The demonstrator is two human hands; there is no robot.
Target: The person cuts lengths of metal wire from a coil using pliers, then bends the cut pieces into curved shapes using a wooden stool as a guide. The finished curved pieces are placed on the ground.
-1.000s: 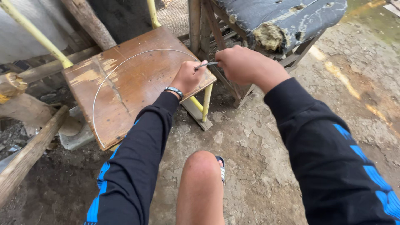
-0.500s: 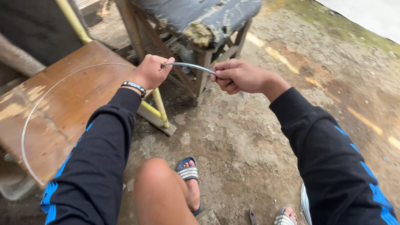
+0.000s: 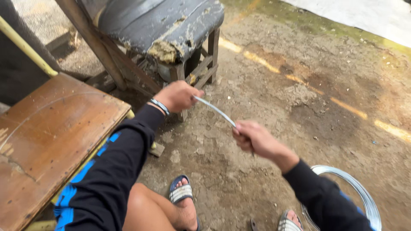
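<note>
My left hand (image 3: 179, 96) and my right hand (image 3: 253, 137) both grip a thin grey metal wire (image 3: 214, 110) that runs taut between them, sloping down from left to right. The wire carries on from my left hand in a wide faint arc over the brown wooden board (image 3: 51, 128) on the left. A bracelet sits on my left wrist. Both arms wear dark sleeves with blue stripes. A coil of the same grey wire (image 3: 361, 192) lies on the ground by my right arm.
A worn stool with a torn dark cushion (image 3: 167, 25) stands on wooden legs at the top centre. A yellow pole (image 3: 25, 47) crosses the upper left. My bare knee and sandalled feet (image 3: 182, 192) rest on the dirt ground.
My right hand has moved down and to the right, away from the left, stretching a longer length of wire between them. The view has shifted right, showing the wire coil.
</note>
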